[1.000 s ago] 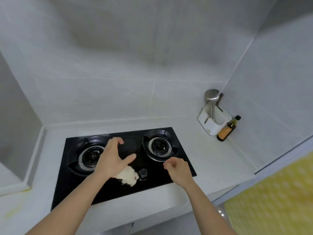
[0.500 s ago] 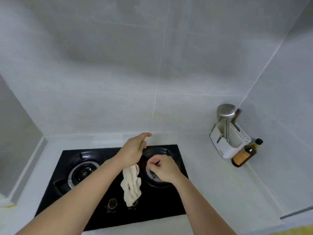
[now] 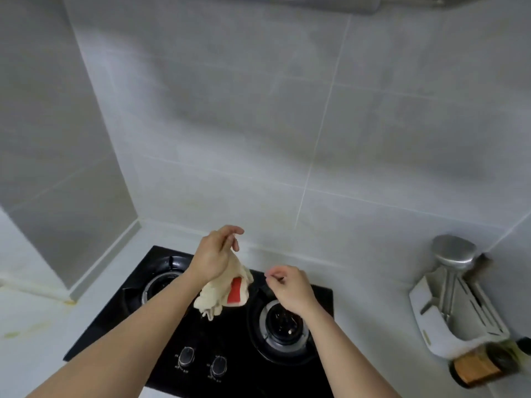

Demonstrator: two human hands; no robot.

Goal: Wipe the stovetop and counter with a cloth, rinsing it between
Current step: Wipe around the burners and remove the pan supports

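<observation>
Left grip (image 3: 214, 255) holding one cloth (image 3: 227, 291), two burners, two knobs

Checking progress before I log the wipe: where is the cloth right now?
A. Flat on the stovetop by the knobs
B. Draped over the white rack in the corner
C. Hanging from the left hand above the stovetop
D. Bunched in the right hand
C: the cream cloth dangles from the left hand, lifted clear of the black stovetop; the right hand is beside it, apart from the cloth.
</observation>
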